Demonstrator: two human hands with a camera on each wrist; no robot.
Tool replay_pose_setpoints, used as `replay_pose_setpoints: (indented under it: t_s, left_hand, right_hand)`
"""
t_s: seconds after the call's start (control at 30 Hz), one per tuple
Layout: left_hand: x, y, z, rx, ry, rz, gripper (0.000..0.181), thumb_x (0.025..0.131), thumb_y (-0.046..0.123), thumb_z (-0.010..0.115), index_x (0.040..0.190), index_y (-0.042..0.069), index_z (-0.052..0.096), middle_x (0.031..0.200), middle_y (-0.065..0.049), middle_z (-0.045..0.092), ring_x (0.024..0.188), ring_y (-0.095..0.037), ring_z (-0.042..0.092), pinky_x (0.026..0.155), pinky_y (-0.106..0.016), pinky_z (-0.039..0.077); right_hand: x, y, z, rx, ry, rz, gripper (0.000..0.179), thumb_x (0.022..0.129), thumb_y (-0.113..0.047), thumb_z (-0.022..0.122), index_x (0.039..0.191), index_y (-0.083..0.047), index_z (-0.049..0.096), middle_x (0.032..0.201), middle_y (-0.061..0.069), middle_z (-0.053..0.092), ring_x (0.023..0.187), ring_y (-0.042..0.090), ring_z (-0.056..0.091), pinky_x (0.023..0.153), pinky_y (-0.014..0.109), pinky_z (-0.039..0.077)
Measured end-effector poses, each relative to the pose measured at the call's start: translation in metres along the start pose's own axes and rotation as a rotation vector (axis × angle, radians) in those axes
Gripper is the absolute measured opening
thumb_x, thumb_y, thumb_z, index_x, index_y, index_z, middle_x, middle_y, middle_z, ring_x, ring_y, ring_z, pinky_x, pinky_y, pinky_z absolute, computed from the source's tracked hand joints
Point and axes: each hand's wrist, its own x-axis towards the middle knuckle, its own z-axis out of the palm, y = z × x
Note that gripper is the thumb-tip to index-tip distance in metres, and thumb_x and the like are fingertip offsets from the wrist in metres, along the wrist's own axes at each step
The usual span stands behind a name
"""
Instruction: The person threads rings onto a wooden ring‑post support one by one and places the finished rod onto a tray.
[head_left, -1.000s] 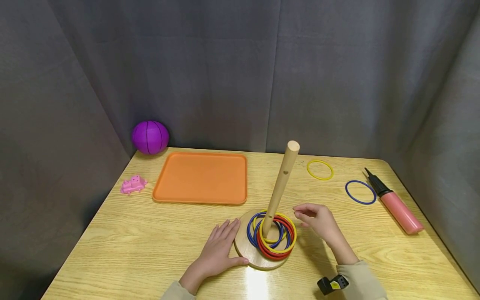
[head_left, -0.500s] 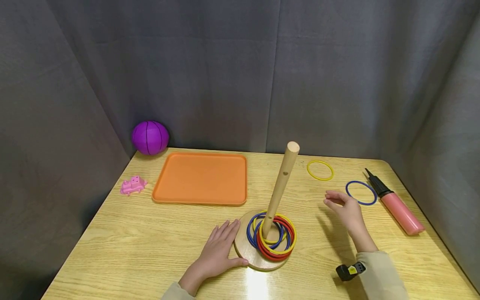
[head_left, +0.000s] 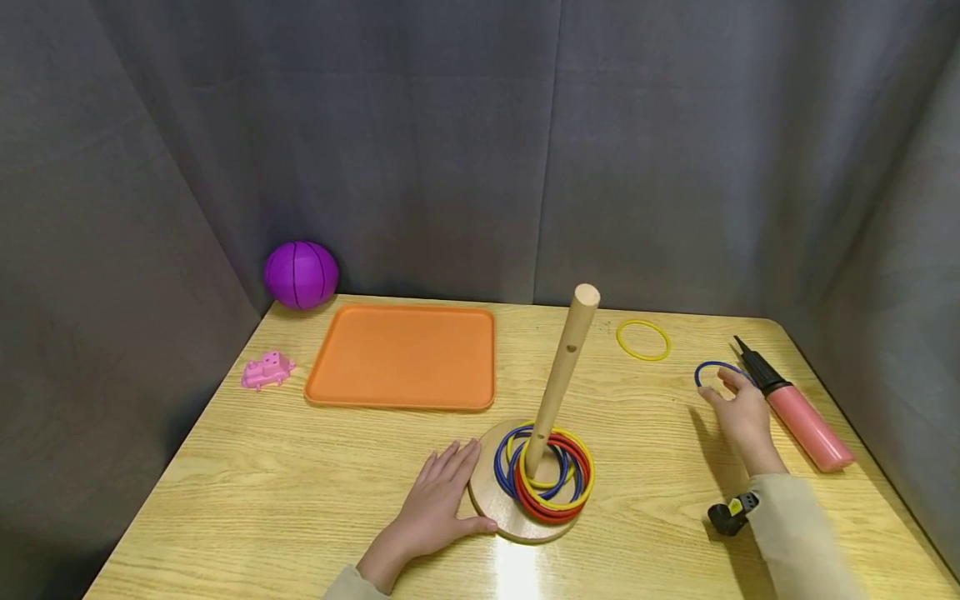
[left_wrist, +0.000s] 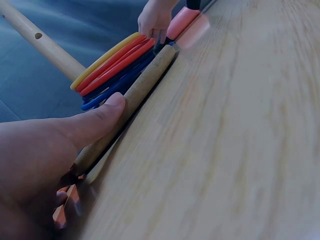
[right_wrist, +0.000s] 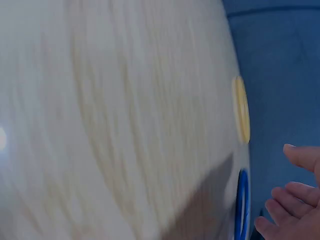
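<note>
My left hand (head_left: pixel 435 508) lies with straight fingers along the left edge of a round wooden base (head_left: pixel 491 502), its thumb (left_wrist: pixel 107 114) at the rim. From the base rises a tilted-looking wooden peg (head_left: pixel 558 375), with several blue, red and yellow rings (head_left: pixel 551 517) around its foot. Over on the right, my right hand (head_left: pixel 745 417) hovers above a loose blue ring (head_left: pixel 711 364) and hides its near part. In the right wrist view, thumb and fingers are apart beside the blue ring (right_wrist: pixel 238 215), with nothing between them.
A yellow ring (head_left: pixel 647 358) lies farther back. Close to the right hand is a pink hand pump (head_left: pixel 808 425) with a black nozzle. An orange tray (head_left: pixel 401 354), a pink toy (head_left: pixel 267 369) and a purple ball (head_left: pixel 302 275) are at left. Grey curtains surround the table.
My right hand has moved right from beside the peg stand to over the blue ring, and its thumb and fingers have spread. The left hand stays put on the base.
</note>
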Motion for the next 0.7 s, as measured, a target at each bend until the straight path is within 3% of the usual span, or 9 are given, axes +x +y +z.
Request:
replay_pose_setpoints:
  t_s: [0.23,0.5,0.7]
  left_hand:
    - [0.000,0.000,0.001,0.003,-0.002,-0.004,0.106,0.077,0.064,0.066,0.156,0.010,0.020,0.162,-0.008,0.023,0.150,-0.033,0.016,0.122,-0.056,0.012]
    - [0.000,-0.001,0.001,0.005,0.000,-0.003,0.106,0.077,0.066,0.065,0.156,0.012,0.019,0.162,-0.006,0.023,0.151,-0.032,0.016,0.122,-0.055,0.012]
    - [0.000,-0.001,0.001,0.006,0.003,0.002,0.106,0.077,0.065,0.066,0.156,0.011,0.019,0.162,-0.006,0.023,0.151,-0.032,0.016,0.122,-0.055,0.012]
  right_hand:
    - [0.018,0.021,-0.013,-0.057,-0.026,0.062,0.070,0.099,-0.028,0.052,0.150,0.009,0.019,0.150,0.038,0.024,0.135,0.057,0.026,0.107,0.066,0.031]
    - [0.029,0.035,-0.020,-0.172,-0.033,0.023,0.075,0.099,-0.032,0.053,0.145,0.016,0.021,0.142,0.044,0.029,0.130,0.060,0.029,0.106,0.066,0.031]
    - [0.031,0.041,-0.022,-0.217,-0.033,0.050,0.073,0.098,-0.031,0.053,0.144,0.018,0.023,0.139,0.044,0.034,0.125,0.060,0.033,0.105,0.066,0.031]
